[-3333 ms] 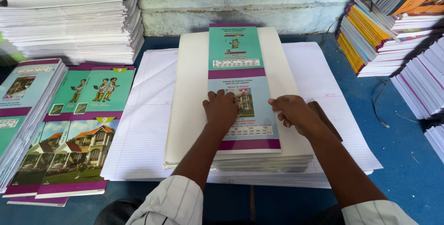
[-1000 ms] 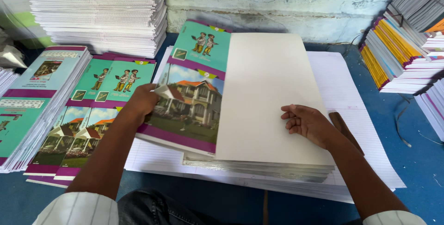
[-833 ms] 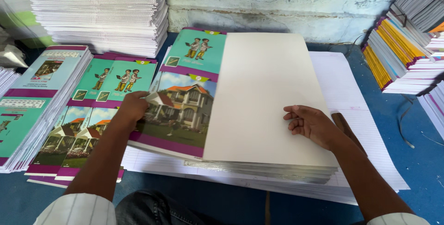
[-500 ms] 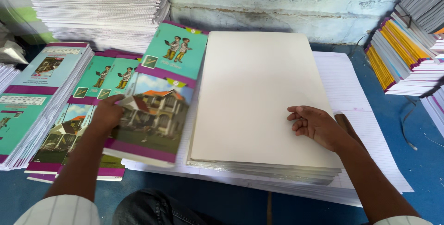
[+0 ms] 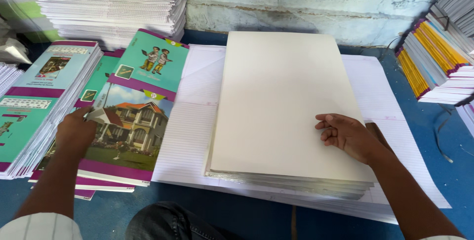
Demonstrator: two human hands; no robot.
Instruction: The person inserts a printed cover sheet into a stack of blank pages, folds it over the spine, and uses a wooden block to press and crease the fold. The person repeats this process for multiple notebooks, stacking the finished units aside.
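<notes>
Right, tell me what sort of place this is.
Probably a notebook bindery or print workshop: stacked printed covers, a pile of blank cream sheets on ruled paper, and finished books stacked alongside.

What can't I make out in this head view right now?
- Left hand: fingertips hidden under the printed cover sheet.
- Sheets below that cover: covered by it; count unclear.
- Dark object behind right hand: mostly hidden by the hand.
- Right-side book stacks: cut off by the frame edge.
</notes>
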